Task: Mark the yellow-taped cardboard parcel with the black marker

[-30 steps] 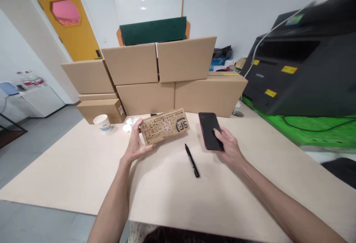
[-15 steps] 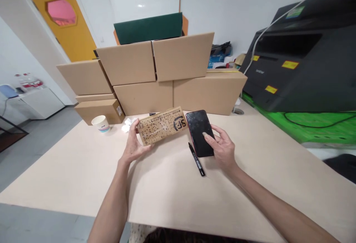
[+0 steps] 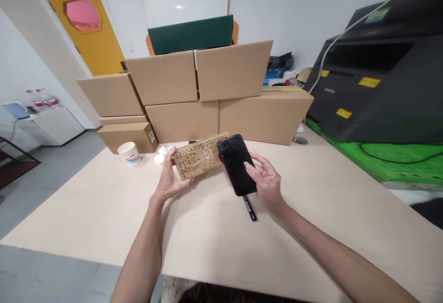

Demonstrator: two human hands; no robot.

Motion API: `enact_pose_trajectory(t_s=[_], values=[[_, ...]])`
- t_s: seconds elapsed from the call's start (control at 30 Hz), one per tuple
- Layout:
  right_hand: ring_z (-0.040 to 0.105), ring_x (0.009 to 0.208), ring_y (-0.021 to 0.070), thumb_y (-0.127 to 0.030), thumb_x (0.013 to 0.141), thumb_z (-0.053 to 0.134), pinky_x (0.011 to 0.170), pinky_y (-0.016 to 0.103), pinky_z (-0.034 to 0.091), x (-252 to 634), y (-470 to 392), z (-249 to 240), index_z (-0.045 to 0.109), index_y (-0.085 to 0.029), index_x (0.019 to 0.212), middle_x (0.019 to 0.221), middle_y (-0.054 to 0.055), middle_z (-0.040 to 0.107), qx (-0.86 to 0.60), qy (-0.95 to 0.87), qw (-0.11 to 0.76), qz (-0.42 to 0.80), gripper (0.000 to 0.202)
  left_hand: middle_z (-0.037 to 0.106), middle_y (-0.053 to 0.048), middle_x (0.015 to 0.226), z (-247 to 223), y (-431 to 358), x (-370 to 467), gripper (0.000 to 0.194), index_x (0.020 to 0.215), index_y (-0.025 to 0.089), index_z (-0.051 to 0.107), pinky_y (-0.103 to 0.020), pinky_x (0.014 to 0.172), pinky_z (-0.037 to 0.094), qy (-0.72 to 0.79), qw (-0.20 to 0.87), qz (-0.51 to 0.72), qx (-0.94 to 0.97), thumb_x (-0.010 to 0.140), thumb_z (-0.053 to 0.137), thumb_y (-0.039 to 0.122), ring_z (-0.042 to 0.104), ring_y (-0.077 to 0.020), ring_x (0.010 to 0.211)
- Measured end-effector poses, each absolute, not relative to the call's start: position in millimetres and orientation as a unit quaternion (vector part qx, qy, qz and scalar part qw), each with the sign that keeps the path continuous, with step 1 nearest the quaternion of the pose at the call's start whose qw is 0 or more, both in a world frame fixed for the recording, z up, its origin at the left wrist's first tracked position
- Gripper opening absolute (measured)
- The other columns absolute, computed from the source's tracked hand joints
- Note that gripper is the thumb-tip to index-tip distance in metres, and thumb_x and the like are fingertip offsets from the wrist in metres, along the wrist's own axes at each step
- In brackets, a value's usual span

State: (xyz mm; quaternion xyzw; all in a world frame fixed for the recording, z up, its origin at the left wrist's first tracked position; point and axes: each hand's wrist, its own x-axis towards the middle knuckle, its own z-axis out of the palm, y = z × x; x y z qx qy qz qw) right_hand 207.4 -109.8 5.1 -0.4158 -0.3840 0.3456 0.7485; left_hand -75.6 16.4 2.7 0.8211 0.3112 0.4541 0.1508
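My left hand (image 3: 169, 178) grips the left end of a small printed cardboard box (image 3: 199, 159), thumb below and fingers behind it. In my right hand (image 3: 268, 180) is a black smartphone (image 3: 237, 164), its dark screen facing me and my thumb lying on the screen's right side. The phone overlaps the right end of the box and hides part of its print; whether the two touch I cannot tell. Below the phone lies a black marker pen (image 3: 249, 208) on the table, its upper part covered by the phone.
A paper cup (image 3: 128, 152) and crumpled white tissue (image 3: 162, 154) sit left of the box. Stacked cardboard boxes (image 3: 182, 123) line the table's (image 3: 214, 243) back, with a dark green box (image 3: 192, 35) on top. A large black printer (image 3: 367, 72) stands at the right.
My right hand has moved the phone left, so that it now covers the box's right end and the marker's upper part. The left hand keeps its hold on the box.
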Motion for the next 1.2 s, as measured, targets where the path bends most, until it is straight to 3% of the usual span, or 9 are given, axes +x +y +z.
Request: enact_pose_trajectory(t_s=[0.2,0.6,1.0,1.2], values=[[0.052,0.054,0.0106,-0.050,0.079,0.084,0.054,0.024,0.045,195.9,-100.7,5.6,0.072,-0.024,0.117,0.062,-0.006,0.065,-0.414,-0.399,0.733,0.363,0.048,0.037,-0.020,0.158,1.7,17.3,-76.5,0.112,0.157,0.026,0.022,-0.053,0.108,0.048,0.316,0.152,0.452,0.821,0.069,0.086,0.050,0.048,-0.0390,0.140],[0.070,0.062,0.0179,-0.053,0.073,0.087,0.059,0.031,0.059,187.3,-93.9,4.5,0.068,-0.026,0.118,0.075,-0.002,0.076,-0.409,-0.367,0.736,0.394,0.055,0.035,-0.019,0.159,2.2,16.5,-75.8,0.113,0.158,0.028,0.021,-0.055,0.109,0.047,0.322,0.164,0.448,0.818,0.068,0.087,0.050,0.047,-0.0397,0.141],[0.072,0.063,0.0187,-0.053,0.069,0.091,0.061,0.032,0.060,197.0,-93.5,3.3,0.066,-0.023,0.111,0.076,0.000,0.078,-0.418,-0.346,0.747,0.385,0.057,0.036,-0.019,0.159,0.9,17.3,-76.8,0.113,0.158,0.026,0.021,-0.054,0.109,0.048,0.318,0.153,0.452,0.819,0.069,0.086,0.048,0.047,-0.0391,0.141],[0.073,0.064,0.0196,-0.056,0.055,0.094,0.060,0.033,0.060,237.5,-84.8,-12.8,0.069,-0.021,0.098,0.080,0.002,0.078,-0.469,-0.243,0.792,0.305,0.061,0.037,-0.019,0.158,-0.1,18.2,-76.7,0.113,0.158,0.026,0.022,-0.054,0.108,0.048,0.322,0.151,0.451,0.818,0.068,0.087,0.048,0.048,-0.0392,0.139]])
